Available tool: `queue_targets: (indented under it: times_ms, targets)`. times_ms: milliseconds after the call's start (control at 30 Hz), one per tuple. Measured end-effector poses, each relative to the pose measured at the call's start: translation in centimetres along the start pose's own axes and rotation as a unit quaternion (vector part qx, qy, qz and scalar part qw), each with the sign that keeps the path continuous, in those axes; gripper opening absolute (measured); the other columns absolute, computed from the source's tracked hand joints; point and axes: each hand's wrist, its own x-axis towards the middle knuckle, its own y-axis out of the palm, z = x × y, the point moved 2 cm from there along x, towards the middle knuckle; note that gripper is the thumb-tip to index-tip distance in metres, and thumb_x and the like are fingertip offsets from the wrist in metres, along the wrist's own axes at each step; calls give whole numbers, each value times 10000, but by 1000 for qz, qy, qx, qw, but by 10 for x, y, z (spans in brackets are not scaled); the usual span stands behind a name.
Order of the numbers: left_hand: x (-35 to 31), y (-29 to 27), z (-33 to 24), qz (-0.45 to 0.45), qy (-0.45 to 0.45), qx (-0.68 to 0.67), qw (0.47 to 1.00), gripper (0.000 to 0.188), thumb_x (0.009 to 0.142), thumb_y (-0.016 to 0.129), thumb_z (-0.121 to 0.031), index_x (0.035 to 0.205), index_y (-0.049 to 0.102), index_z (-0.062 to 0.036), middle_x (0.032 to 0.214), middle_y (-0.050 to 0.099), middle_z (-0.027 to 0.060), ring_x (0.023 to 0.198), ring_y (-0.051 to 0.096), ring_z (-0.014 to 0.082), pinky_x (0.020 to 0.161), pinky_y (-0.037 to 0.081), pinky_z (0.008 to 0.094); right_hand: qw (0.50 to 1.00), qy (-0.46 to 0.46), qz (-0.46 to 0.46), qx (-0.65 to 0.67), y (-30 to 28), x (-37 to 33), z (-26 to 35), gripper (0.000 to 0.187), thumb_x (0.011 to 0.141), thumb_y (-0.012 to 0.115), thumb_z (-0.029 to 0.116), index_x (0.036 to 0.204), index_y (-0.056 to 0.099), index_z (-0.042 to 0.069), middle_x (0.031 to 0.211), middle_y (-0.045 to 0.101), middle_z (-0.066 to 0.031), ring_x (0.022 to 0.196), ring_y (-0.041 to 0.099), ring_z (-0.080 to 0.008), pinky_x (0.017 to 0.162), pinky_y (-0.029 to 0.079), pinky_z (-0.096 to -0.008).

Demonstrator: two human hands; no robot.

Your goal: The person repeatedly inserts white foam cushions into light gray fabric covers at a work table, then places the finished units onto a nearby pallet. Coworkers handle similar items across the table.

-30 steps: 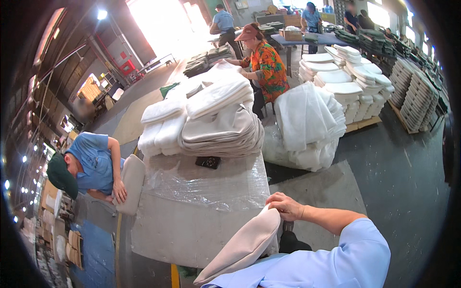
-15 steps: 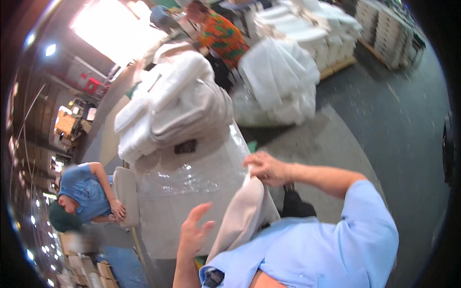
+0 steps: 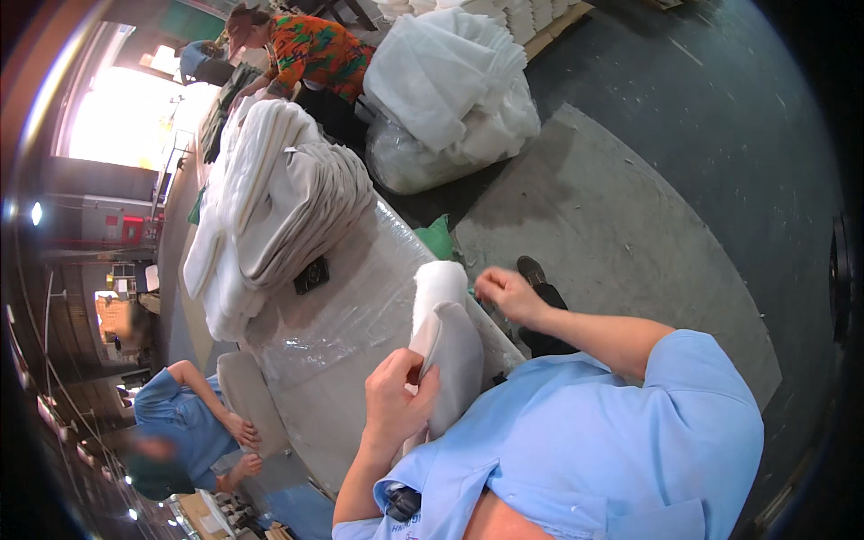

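Note:
A beige fabric cushion cover (image 3: 459,355) stands on end close against my body, at the near edge of the table. White fluffy padding (image 3: 438,283) sticks out of its upper end. My left hand (image 3: 396,396) is closed on the edge of the cover, with thumb and fingers pinching the cloth. Just right of the padding, my right hand (image 3: 508,295) hangs in the air with its fingers curled, slightly blurred and apart from the cover. Nothing shows in it.
The plastic-wrapped table (image 3: 333,360) bears a pile of beige covers and white padding (image 3: 279,198), with a small black object (image 3: 312,275) beside it. A large plastic bag of white padding (image 3: 450,99) stands beyond. One co-worker (image 3: 184,409) handles a beige cushion (image 3: 250,396); others work farther back.
My right hand has let go of the cover's upper end and moved right. My left hand, open before, has closed on the cover's edge. White padding now shows at the top.

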Motion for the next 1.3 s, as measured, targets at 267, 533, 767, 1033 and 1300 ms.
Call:
queue_targets:
  times_ms: [267,533,767,1033,1300]
  targets:
    - [-11,-15,3,91,141,-82,982,231,721,815,-15,767,591,-49,735,596,59,716,580,229,689,464,359,890,270,240,277,48,-48,-17,591,1105,471,544,1474,610,103,1477,634,-74,1347,589,-249,1152,442,-476]
    - [-26,-14,-1,102,123,-188,969,182,678,820,-27,780,671,-51,954,622,72,837,597,196,743,467,334,762,338,380,401,30,-61,15,779,1050,482,685,1495,568,51,1527,589,-117,1423,522,-287,1216,355,-470]
    - [-29,-14,-10,183,139,-218,948,163,766,850,-26,839,705,-48,988,612,59,882,612,214,783,495,359,786,286,436,333,15,-48,12,547,1094,550,506,1367,659,44,1342,689,-77,1250,636,-202,1071,486,-389]
    - [-28,1,36,53,-16,-379,924,191,1034,617,-50,1194,712,-12,1028,707,65,877,655,136,801,530,290,767,240,504,317,27,-43,50,235,978,792,187,1094,693,9,1002,723,1,846,664,-68,739,520,-235]
    - [-16,-2,48,219,-114,-223,943,291,1023,612,-27,1302,679,15,1096,769,82,1027,689,133,932,549,297,794,85,592,110,53,-38,122,146,1012,756,167,1067,691,48,956,685,22,867,605,-66,777,493,-252]
